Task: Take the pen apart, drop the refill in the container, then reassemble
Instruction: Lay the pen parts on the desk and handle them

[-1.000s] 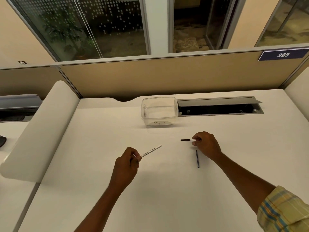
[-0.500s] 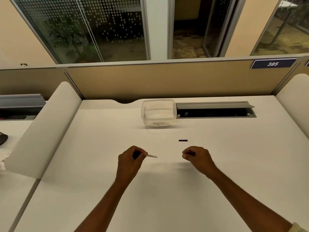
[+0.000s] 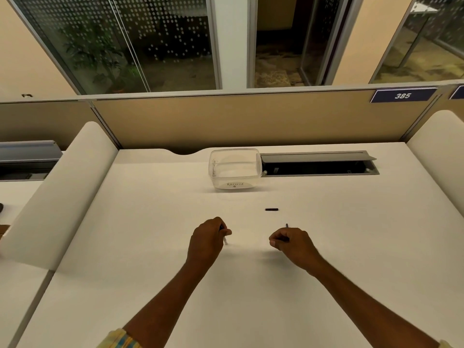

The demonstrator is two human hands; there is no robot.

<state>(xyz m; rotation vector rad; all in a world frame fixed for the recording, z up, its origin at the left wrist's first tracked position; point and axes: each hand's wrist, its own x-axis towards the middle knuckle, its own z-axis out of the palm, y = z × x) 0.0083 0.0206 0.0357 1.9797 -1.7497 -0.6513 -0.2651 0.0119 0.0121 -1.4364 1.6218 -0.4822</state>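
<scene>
Refill (image 3: 286, 225): thin dark rod, pinched in right hand (image 3: 292, 243), centre frame.
Barrel (image 3: 225, 241): white tube, gripped by left hand (image 3: 208, 238).
Cap (image 3: 271, 209): short, black, lying alone above the hands.
Container (image 3: 234, 169): clear plastic, rounded, upper centre on smooth white desk (image 3: 150, 222).

The left hand (image 3: 209, 241) hides nearly all of the white pen barrel (image 3: 225, 241); only a blurred stub shows below the fingers. The right hand (image 3: 292, 243) covers most of the dark refill (image 3: 287, 226), leaving its far tip. Both arms are cut off by the bottom edge.
</scene>
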